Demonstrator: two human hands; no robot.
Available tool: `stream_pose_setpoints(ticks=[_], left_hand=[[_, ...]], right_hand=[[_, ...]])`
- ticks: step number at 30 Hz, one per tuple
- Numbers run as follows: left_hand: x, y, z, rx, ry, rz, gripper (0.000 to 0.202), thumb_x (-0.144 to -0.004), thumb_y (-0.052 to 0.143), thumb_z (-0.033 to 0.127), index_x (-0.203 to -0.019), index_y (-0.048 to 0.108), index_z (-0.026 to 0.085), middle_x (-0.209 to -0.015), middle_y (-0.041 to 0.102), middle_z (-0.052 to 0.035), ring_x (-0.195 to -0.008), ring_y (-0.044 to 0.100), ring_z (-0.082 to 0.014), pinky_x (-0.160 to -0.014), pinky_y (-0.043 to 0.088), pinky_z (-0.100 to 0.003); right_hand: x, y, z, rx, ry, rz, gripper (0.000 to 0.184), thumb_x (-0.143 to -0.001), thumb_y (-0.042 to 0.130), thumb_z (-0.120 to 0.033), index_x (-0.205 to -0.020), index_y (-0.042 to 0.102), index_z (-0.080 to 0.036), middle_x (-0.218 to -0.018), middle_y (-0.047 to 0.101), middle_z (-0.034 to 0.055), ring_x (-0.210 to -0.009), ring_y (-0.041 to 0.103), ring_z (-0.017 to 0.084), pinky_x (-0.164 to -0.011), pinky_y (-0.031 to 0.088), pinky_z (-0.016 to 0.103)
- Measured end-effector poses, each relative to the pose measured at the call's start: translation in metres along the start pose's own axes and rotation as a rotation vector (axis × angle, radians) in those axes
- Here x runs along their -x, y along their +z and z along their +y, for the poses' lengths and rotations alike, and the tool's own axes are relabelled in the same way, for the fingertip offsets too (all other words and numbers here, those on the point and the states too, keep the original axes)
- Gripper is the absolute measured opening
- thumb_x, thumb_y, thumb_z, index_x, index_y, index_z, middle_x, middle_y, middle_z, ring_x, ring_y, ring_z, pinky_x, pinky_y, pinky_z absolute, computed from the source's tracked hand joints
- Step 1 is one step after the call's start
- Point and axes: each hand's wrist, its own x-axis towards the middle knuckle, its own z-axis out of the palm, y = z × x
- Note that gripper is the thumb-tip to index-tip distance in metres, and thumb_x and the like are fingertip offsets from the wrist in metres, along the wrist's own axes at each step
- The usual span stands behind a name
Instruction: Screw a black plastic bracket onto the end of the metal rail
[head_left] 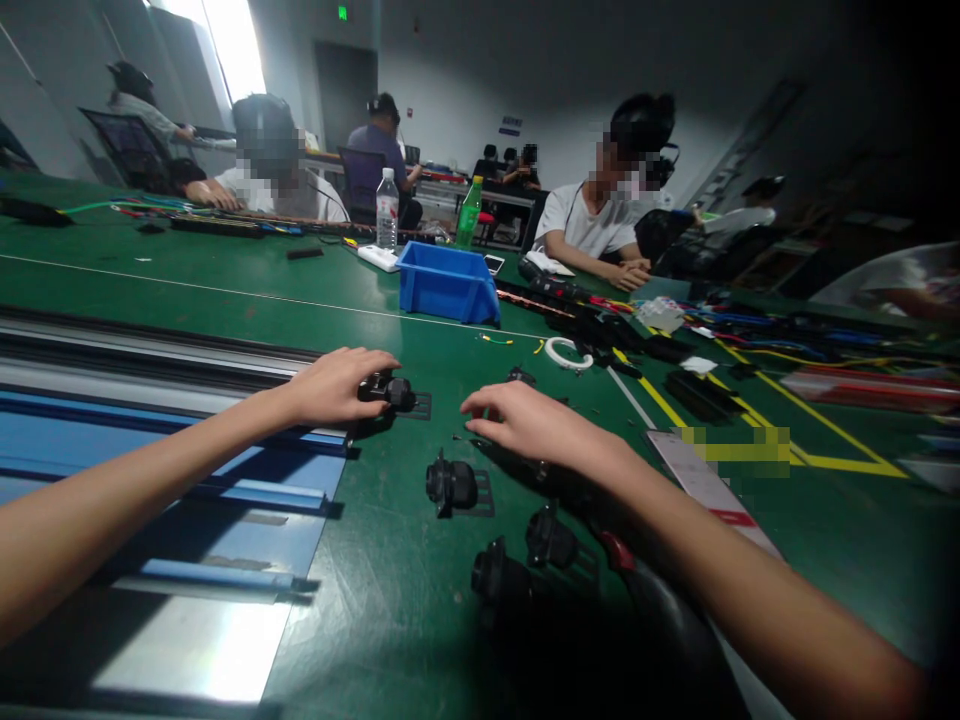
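From where I stand, the left hand [339, 386] has its thumb and fingers around a black plastic fitting with a flat slotted plate [403, 393], just off the edge of the blue and silver metal panels [311, 530] on the green tabletop [360, 600]. The step in hand looks like picking up or placing that one piece — I can't tell which from here. The next move, I'd judge, calls for a steady left grip and a clear path past the panel edge.

The left forearm reaches in low across the panels, palm down, wrist nearly straight. The right hand [517, 418] hovers palm down over the table, fingers loosely curled with a gap at the thumb; I see nothing in its grasp. The two hands are well apart.

Three similar black fittings — a nearer one [454, 484], a middle one [553, 540] and a shadowed one [499, 575] — sit on the tabletop between the forearms. Beyond the hands stands an open blue plastic bin [448, 285].
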Motion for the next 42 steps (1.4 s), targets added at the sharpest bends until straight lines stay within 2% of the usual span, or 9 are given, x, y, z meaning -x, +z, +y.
stream_pose_setpoints(ticks=[5,12,16,21,26,28,33,37,42], left_hand=[[0.001,0.001,0.0,-0.021,0.025,0.011,0.058,-0.092,0.061,0.049,-0.141,0.05,0.021,-0.141,0.061,-0.0091,-0.118,0.063,-0.0299,-0.097,0.047,-0.041],[0.001,0.001,0.0,-0.019,0.039,0.036,0.057,-0.092,0.062,0.047,-0.141,0.052,0.02,-0.144,0.06,-0.01,-0.124,0.061,-0.0299,-0.102,0.047,-0.041],[0.001,0.001,0.0,-0.022,0.044,0.031,0.059,-0.093,0.062,0.047,-0.143,0.051,0.018,-0.145,0.059,-0.0108,-0.126,0.06,-0.0305,-0.103,0.046,-0.042],[0.003,0.004,-0.005,-0.004,0.073,0.036,0.063,-0.095,0.059,0.053,-0.147,0.048,0.018,-0.148,0.056,-0.0128,-0.129,0.058,-0.0311,-0.104,0.045,-0.044],[0.006,-0.004,0.0,0.035,0.17,0.169,0.057,-0.098,0.057,0.051,-0.144,0.05,0.017,-0.144,0.057,-0.0148,-0.132,0.053,-0.0297,-0.11,0.039,-0.045],[0.005,-0.011,0.009,0.017,0.209,0.223,0.046,-0.1,0.056,0.044,-0.137,0.055,0.017,-0.136,0.06,-0.0147,-0.126,0.055,-0.0285,-0.108,0.039,-0.045],[0.0,-0.019,0.034,0.019,0.293,0.261,0.024,-0.101,0.056,0.037,-0.112,0.06,0.017,-0.1,0.066,-0.0078,-0.096,0.06,-0.0219,-0.094,0.044,-0.038],[-0.001,-0.019,0.04,0.077,0.323,0.297,0.015,-0.104,0.052,0.031,-0.097,0.059,0.018,-0.085,0.063,-0.0028,-0.08,0.056,-0.0171,-0.077,0.043,-0.029],[0.002,-0.022,0.041,0.021,0.3,0.361,0.015,-0.104,0.051,0.026,-0.093,0.057,0.018,-0.084,0.064,-0.0034,-0.079,0.056,-0.0171,-0.073,0.043,-0.029]], right_hand=[[-0.042,0.02,0.001,0.002,-0.027,0.01,0.017,-0.093,0.063,-0.025,-0.102,0.076,-0.018,-0.1,0.08,0.0103,-0.089,0.073,0.026,-0.077,0.051,0.033],[-0.085,0.046,0.004,-0.048,-0.111,0.011,0.007,-0.091,0.065,-0.021,-0.089,0.071,-0.018,-0.086,0.074,0.0048,-0.077,0.065,0.019,-0.07,0.046,0.029],[-0.082,0.052,0.009,-0.082,-0.145,0.065,0.011,-0.094,0.06,-0.02,-0.085,0.067,-0.017,-0.087,0.068,0.0057,-0.082,0.061,0.02,-0.074,0.044,0.031],[-0.07,0.038,0.017,-0.217,-0.086,0.136,0.01,-0.088,0.061,-0.015,-0.081,0.068,-0.016,-0.081,0.069,0.0058,-0.073,0.058,0.019,-0.069,0.04,0.032],[-0.069,0.03,0.014,-0.516,-0.01,0.16,0.012,-0.087,0.063,-0.021,-0.081,0.071,-0.016,-0.075,0.074,0.0046,-0.069,0.064,0.018,-0.065,0.045,0.03],[-0.069,0.029,0.007,-0.663,0.005,0.161,0.011,-0.086,0.065,-0.025,-0.082,0.071,-0.016,-0.077,0.076,0.0051,-0.071,0.068,0.018,-0.067,0.05,0.03],[-0.065,0.022,-0.014,-0.965,0.035,0.197,0.021,-0.08,0.074,-0.034,-0.09,0.063,-0.018,-0.076,0.075,0.0021,-0.073,0.072,0.017,-0.069,0.056,0.03],[-0.061,0.02,-0.028,-1.031,0.013,0.158,0.021,-0.076,0.078,-0.031,-0.086,0.065,-0.018,-0.069,0.073,-0.0001,-0.066,0.068,0.014,-0.065,0.053,0.028],[-0.06,0.011,-0.035,-0.986,0.006,0.187,0.023,-0.078,0.079,-0.033,-0.088,0.066,-0.017,-0.067,0.071,-0.0012,-0.065,0.066,0.014,-0.063,0.051,0.028]])
